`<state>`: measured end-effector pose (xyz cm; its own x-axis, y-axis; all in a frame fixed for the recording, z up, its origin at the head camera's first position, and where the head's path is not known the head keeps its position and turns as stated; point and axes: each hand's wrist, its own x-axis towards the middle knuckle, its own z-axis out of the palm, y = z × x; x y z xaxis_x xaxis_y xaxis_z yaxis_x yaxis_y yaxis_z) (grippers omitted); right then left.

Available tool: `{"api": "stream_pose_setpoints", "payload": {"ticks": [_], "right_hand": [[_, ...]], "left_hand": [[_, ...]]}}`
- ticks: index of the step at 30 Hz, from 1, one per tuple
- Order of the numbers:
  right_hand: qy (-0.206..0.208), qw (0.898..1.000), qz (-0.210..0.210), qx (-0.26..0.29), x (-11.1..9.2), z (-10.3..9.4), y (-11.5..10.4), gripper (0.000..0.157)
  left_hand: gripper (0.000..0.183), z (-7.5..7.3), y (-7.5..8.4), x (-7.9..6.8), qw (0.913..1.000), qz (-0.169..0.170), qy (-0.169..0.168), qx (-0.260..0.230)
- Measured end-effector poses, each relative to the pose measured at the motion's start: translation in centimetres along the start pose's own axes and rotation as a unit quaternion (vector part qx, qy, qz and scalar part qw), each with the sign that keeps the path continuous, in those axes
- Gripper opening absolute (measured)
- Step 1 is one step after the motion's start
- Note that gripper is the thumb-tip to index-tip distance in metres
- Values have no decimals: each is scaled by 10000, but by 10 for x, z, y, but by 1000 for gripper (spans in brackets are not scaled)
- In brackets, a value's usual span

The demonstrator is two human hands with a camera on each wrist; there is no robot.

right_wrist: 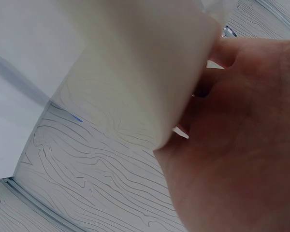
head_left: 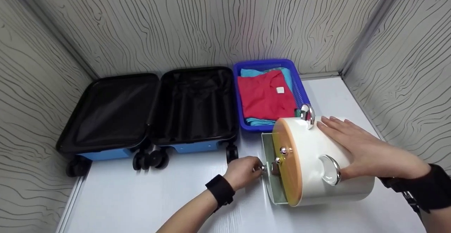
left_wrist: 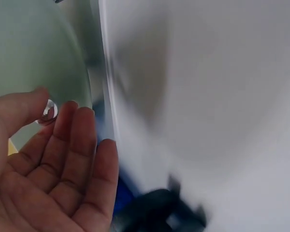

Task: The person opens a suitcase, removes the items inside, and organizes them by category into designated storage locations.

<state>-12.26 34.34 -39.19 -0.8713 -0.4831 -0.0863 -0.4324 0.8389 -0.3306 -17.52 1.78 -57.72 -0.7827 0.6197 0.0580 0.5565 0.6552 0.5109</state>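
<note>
A white rounded box point(head_left: 334, 145) with an orange front and chrome loop handles stands on the table at the right. From its front, a pale green see-through panel point(head_left: 278, 194) juts toward the left. My left hand point(head_left: 243, 171) pinches a small chrome knob point(left_wrist: 49, 111) on that panel between thumb and index finger, the other fingers loosely bent beside it. Spread over the box's white top lies my right hand point(head_left: 356, 146), its fingers fairly straight and the thumb close to the near chrome loop point(head_left: 337, 171). In the right wrist view, the palm hides part of the white shell point(right_wrist: 150, 63).
An open suitcase point(head_left: 197, 102) with black lining and blue shell lies at the back left, its black wheels point(head_left: 156, 158) facing me. Beside it, a blue basket point(head_left: 299, 88) holds a folded red garment point(head_left: 264, 95) over turquoise cloth. Wood-grain panels point(head_left: 211, 21) wall the table in.
</note>
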Motion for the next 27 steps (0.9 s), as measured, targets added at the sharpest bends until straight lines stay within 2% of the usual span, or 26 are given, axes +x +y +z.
{"api": "stream_pose_setpoints", "payload": {"ticks": [12,20,27], "right_hand": [[94,9999,-107,-84,0,0,1,126],[93,9999,-67,-26,0,0,0,125],[139,9998,-128,-75,-1,1,1,127]], "left_hand": [[8,14,18,19,9998,-57,-106,-185],[5,16,22,22,9995,-66,-132,-281],[8,16,22,20,9990,-118,-288,-326]]}}
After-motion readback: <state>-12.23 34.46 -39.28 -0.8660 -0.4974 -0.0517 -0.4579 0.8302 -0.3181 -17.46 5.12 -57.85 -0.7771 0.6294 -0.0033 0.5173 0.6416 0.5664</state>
